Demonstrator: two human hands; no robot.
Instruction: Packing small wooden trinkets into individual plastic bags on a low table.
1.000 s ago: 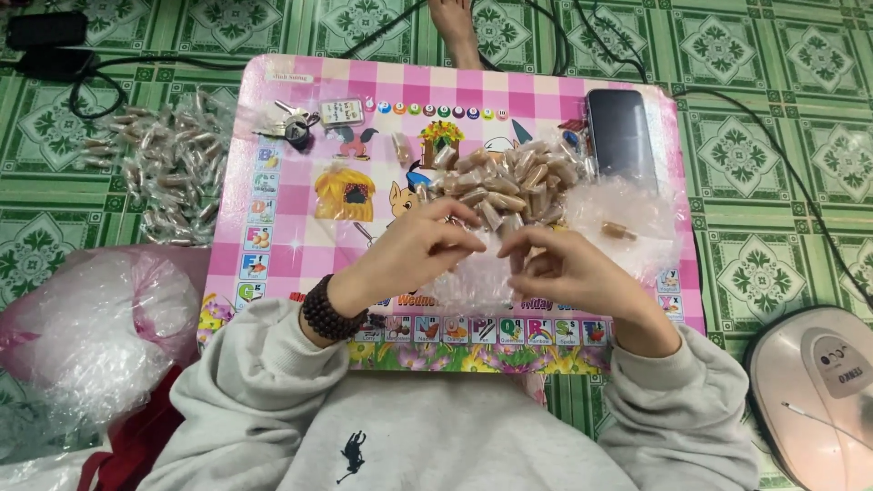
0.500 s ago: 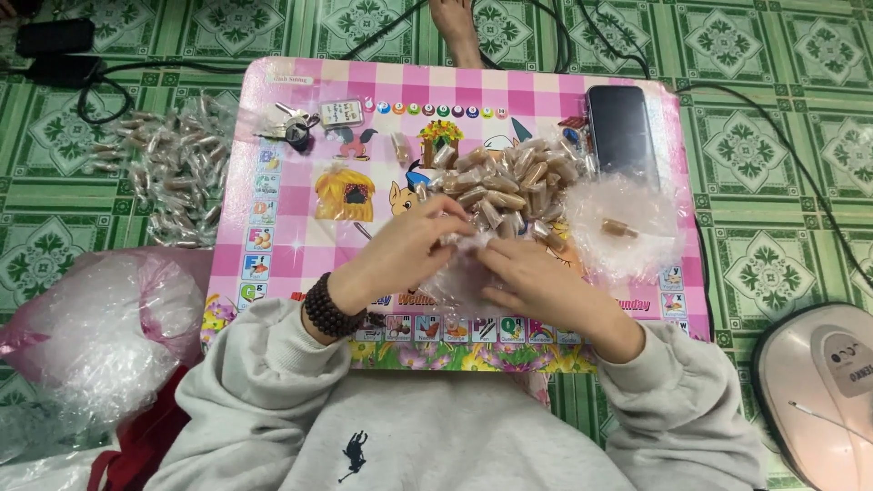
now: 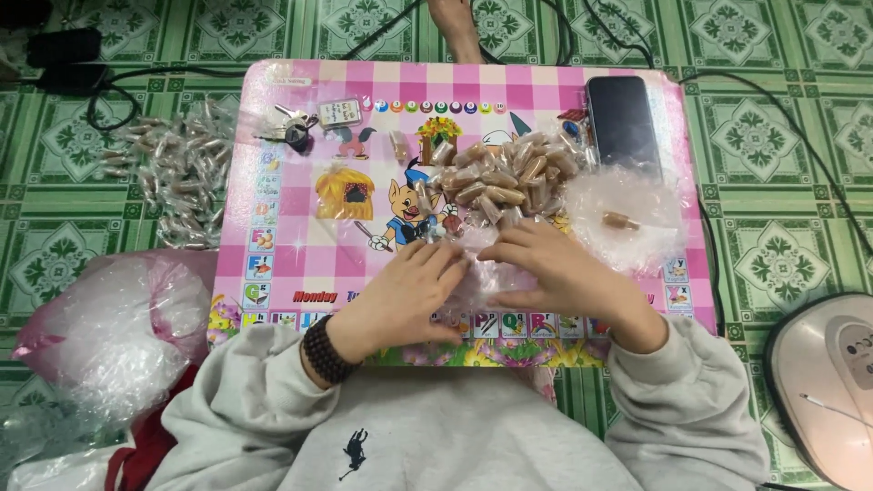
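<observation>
My left hand (image 3: 414,295) and my right hand (image 3: 546,268) rest close together low on a pink checked lap table (image 3: 291,245) with cartoon pictures. Both press on a piece of clear crinkled wrapper (image 3: 477,273) lying between them. A pile of small brown cylindrical sweets (image 3: 500,177) lies just beyond my fingertips. A dark bead bracelet (image 3: 326,350) circles my left wrist. Grey sleeves cover both arms.
A black phone (image 3: 621,123) lies at the table's top right, over a heap of clear wrappers (image 3: 627,214) with one brown sweet on it. Keys (image 3: 293,130) sit top left. Wrapped sweets (image 3: 182,173) lie on the green patterned floor, a pink-edged plastic bag (image 3: 109,332) at left, a white device (image 3: 827,382) at right.
Both hands have dropped from a raised, pinching hold down toward the table's near edge and now lie flatter on the wrapper.
</observation>
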